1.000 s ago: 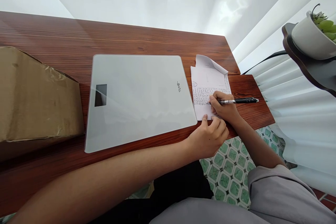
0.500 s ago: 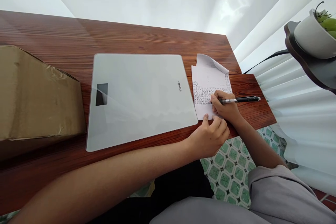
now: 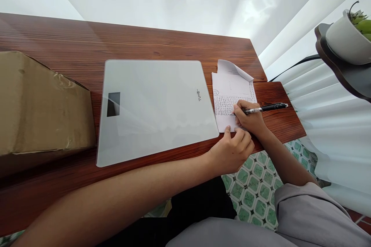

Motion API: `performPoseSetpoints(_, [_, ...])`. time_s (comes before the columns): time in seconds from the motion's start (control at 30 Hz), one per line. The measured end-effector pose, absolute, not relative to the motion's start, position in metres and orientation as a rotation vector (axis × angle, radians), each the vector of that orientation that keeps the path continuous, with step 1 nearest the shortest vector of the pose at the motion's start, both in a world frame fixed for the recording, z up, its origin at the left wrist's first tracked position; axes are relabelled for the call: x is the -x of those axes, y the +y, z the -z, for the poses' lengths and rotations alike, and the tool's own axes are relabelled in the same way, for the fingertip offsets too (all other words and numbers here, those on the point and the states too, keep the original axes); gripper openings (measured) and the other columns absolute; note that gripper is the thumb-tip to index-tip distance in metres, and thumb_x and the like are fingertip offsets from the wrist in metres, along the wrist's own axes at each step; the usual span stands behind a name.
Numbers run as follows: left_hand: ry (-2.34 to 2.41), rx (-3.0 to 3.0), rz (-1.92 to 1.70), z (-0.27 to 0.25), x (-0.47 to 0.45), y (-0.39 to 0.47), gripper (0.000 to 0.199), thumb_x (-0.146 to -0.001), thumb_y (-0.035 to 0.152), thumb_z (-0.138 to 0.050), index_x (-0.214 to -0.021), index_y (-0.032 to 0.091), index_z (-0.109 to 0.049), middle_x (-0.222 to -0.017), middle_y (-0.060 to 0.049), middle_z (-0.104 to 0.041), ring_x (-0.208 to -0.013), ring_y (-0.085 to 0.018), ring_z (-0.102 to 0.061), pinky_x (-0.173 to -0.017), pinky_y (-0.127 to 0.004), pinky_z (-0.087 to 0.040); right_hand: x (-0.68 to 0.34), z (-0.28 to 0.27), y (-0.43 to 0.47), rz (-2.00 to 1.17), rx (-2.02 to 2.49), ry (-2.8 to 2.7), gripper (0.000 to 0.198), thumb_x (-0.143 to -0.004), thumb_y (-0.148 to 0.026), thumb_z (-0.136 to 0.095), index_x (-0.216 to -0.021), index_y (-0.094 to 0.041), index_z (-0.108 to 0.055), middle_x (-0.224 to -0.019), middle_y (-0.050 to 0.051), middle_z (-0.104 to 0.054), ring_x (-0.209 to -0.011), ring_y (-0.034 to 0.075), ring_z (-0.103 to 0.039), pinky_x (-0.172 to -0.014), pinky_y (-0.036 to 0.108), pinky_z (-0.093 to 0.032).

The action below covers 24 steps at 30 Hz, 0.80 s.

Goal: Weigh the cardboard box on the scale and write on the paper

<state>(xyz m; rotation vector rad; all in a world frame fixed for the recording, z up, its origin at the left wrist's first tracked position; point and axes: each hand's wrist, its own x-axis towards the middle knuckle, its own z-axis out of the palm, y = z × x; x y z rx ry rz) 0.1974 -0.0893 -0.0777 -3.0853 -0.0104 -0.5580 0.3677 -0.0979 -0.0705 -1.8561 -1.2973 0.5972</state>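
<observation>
At table's right end, pen [image 3: 265,108] gripped in right hand [image 3: 249,119], fingers closed round the barrel, tip down on paper sheet [image 3: 228,94]. Sheet covered in small handwritten rows, far corner curled up. Left hand [image 3: 233,150] loosely curled, thumb and fingertips pressing sheet's near edge, holding nothing; it touches right hand. Left forearm crosses the table's near edge. Just left of sheet, flat white glass scale [image 3: 153,104], dark display at its left side. Further left, brown cardboard box [image 3: 40,104] just beside the scale. All on wooden table [image 3: 87,42]. Off to the right, white pot with green plant [image 3: 346,42] on dark stand, white curtain behind. Green patterned floor tiles below table edge.
</observation>
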Motion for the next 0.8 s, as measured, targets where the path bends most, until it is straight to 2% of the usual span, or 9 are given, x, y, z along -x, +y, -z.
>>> performPoseSetpoints(0.13, [0.000, 3.087, 0.532, 0.077, -0.197, -0.089, 0.039, -0.096, 0.023, -0.034, -0.121, 0.006, -0.058, -0.121, -0.019, -0.060, -0.107, -0.032, -0.057, -0.091, -0.053, -0.053, -0.369, 0.070, -0.099, -0.611, 1.822, -1.222, 0.032, -0.092, -0.035, -0.058, -0.063, -0.022, -0.054, -0.043, -0.005, -0.054, -0.033, 0.010, -0.045, -0.039, 0.026, -0.041])
performPoseSetpoints(0.23, [0.006, 3.072, 0.536, 0.076, -0.197, -0.088, 0.039, -0.095, 0.023, -0.034, -0.121, 0.006, -0.059, -0.122, -0.019, -0.060, -0.106, -0.032, -0.057, -0.091, -0.052, -0.054, -0.375, 0.069, -0.099, -0.418, 1.778, -1.087, 0.034, -0.094, -0.038, -0.056, -0.064, -0.023, -0.052, -0.042, -0.006, -0.050, -0.031, 0.011, -0.042, -0.037, 0.027, -0.037])
performPoseSetpoints(0.37, [0.010, 3.034, 0.539, 0.075, -0.196, -0.087, 0.040, -0.094, 0.023, -0.036, -0.121, 0.005, -0.059, -0.121, -0.020, -0.060, -0.104, -0.032, -0.057, -0.090, -0.051, -0.054, -0.389, 0.068, -0.098, 0.092, 1.876, -1.041, 0.037, -0.098, -0.045, -0.054, -0.068, -0.024, -0.048, -0.046, -0.005, -0.049, -0.040, 0.013, -0.048, -0.050, 0.030, -0.043])
performPoseSetpoints(0.47, [0.005, 3.029, 0.539, 0.075, -0.197, -0.087, 0.040, -0.094, 0.023, -0.034, -0.120, 0.005, -0.060, -0.120, -0.020, -0.060, -0.104, -0.031, -0.057, -0.090, -0.052, -0.054, -0.399, 0.066, -0.098, 0.299, 1.968, -1.063, 0.031, -0.095, -0.049, -0.060, -0.078, -0.024, -0.055, -0.064, 0.000, -0.062, -0.057, 0.018, -0.059, -0.064, 0.034, -0.048])
performPoseSetpoints(0.53, [0.011, 3.029, 0.531, 0.075, -0.197, -0.087, 0.040, -0.095, 0.022, -0.034, -0.120, 0.005, -0.060, -0.120, -0.020, -0.060, -0.104, -0.031, -0.057, -0.089, -0.051, -0.054, -0.404, 0.066, -0.098, 0.314, 1.979, -1.154, 0.023, -0.094, -0.046, -0.063, -0.089, -0.024, -0.061, -0.084, 0.004, -0.070, -0.073, 0.021, -0.064, -0.074, 0.036, -0.050])
performPoseSetpoints(0.6, [0.027, 3.033, 0.507, 0.075, -0.197, -0.088, 0.040, -0.095, 0.023, -0.034, -0.121, 0.005, -0.060, -0.122, -0.021, -0.059, -0.104, -0.032, -0.056, -0.089, -0.052, -0.053, -0.407, 0.066, -0.097, 0.282, 1.973, -1.276, 0.017, -0.095, -0.041, -0.061, -0.099, -0.024, -0.065, -0.099, 0.007, -0.072, -0.087, 0.023, -0.066, -0.083, 0.037, -0.050])
performPoseSetpoints(0.67, [0.034, 3.044, 0.467, 0.074, -0.197, -0.088, 0.041, -0.096, 0.023, -0.035, -0.123, 0.006, -0.059, -0.124, -0.021, -0.058, -0.105, -0.032, -0.056, -0.090, -0.052, -0.052, -0.410, 0.068, -0.096, 0.230, 1.979, -1.381, 0.016, -0.097, -0.034, -0.057, -0.107, -0.024, -0.066, -0.105, 0.008, -0.071, -0.093, 0.023, -0.065, -0.084, 0.036, -0.050])
performPoseSetpoints(0.8, [0.032, 3.063, 0.400, 0.073, -0.198, -0.087, 0.041, -0.095, 0.023, -0.037, -0.125, 0.006, -0.059, -0.126, -0.022, -0.057, -0.108, -0.033, -0.055, -0.091, -0.053, -0.051, -0.415, 0.075, -0.093, 0.180, 2.008, -1.480, 0.029, -0.094, -0.017, -0.049, -0.115, -0.020, -0.068, -0.103, 0.010, -0.067, -0.088, 0.022, -0.061, -0.078, 0.034, -0.050])
